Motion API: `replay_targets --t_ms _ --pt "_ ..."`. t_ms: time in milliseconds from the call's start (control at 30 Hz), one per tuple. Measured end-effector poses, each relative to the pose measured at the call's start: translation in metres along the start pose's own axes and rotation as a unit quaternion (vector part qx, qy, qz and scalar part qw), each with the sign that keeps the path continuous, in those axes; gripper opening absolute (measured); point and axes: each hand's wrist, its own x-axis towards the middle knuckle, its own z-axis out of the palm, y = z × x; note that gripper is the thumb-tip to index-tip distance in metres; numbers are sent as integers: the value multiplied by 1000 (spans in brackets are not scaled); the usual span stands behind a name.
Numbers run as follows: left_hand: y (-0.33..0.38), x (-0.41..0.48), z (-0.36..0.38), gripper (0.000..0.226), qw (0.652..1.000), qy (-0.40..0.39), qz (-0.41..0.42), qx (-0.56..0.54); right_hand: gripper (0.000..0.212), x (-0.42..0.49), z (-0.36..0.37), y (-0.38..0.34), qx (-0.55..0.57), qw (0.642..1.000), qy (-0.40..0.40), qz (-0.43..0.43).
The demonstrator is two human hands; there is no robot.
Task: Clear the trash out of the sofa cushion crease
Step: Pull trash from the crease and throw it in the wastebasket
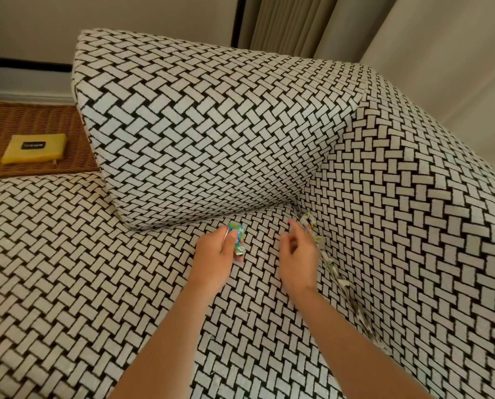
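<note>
Entry: sofa seat (96,269), black-and-white basket-weave cover, with a back cushion (197,125) leaning over it. Crease (299,204): the seam between the seat and the raised section on the right, running from the cushion's corner down toward us. Contents: trash (331,266), a ragged line of crumpled printed scraps wedged along that seam, most of it not yet lifted. Our left hand (217,254): fingers and thumb curled round a bright blue-and-yellow wrapper (238,240), held over the seat. Our right hand (298,254): fingers loosely parted, holding nothing we can see, just beside the upper end of the trash line; whether a fingertip touches it we cannot tell. Handling note, as we judge it: the scraps look light and loosely linked, so we should pinch low, at the seam itself, and draw along the crease, not straight up, lest pieces tear off and slip deeper. Pass each catch to the left hand, which serves as the holder. Also present, well apart at left: a rattan table (39,125) bearing a yellow pouch (34,148).
</note>
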Motion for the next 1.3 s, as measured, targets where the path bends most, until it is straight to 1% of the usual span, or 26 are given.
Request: replay_targets --t_ms 100,167,267,333,467,600,733,800,900,1033,1133,1300 --pt "-3 0 3 30 1000 7 12 21 50 25 -9 8 -34 997 20 73" --pt "-5 0 4 31 999 13 21 40 55 36 -11 11 -28 991 6 133" --pt "-9 3 6 29 998 12 28 58 57 44 -8 12 -25 984 -21 173" --pt "-8 2 6 29 998 10 30 59 54 50 -8 10 -28 980 -38 194" --pt "-5 1 5 29 999 8 31 37 36 63 -15 3 17 955 -63 290" --pt "-7 0 6 29 999 11 36 37 28 67 -16 0 4 943 -75 324" --pt "-10 2 7 29 998 13 37 39 23 70 -14 -2 -6 944 -64 325" --pt "-11 3 8 29 998 16 41 36 24 72 -9 0 -10 947 -32 319" --pt "-14 3 9 29 998 19 48 35 18 75 -2 2 -7 947 16 320" --pt "-15 4 9 30 998 23 57 22 14 77 0 3 -32 947 29 317" --pt "-17 4 9 30 998 25 55 21 19 75 0 1 -54 950 45 303" --pt "-21 6 11 28 998 32 49 7 27 68 0 1 -55 958 71 272"
